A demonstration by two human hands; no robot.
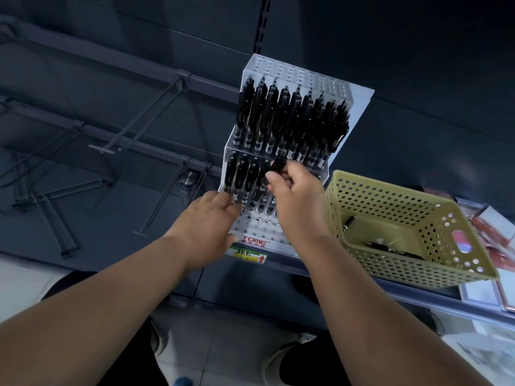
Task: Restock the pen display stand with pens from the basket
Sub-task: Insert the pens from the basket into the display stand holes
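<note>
- Left hand [211, 218]: fingers are bent down against the front row of the lower tier. The fingertips are buried among barrels, so I cannot tell whether it grips a pen or only steadies the stand.
- Right hand [296, 199]: thumb and fingers pinch a black plastic pen [278, 164] by its upper part, above the lower tier of the clear acrylic tiered pen display stand [292, 76].
- Risk: the pen's tip is hidden behind the hand. A blind, tilted entry could miss its hole or jostle neighbouring pens.
- Pale olive perforated plastic basket [390, 196]: just right of the stand on the grey metal shelf [284, 261]. It holds a few loose dark pens [390, 247]. A swinging right forearm might shove it off.
- Upper tier: densely packed, individual pens hard to separate.
- Grey wire hooks [101, 149]: far left, bare and dim.
</note>
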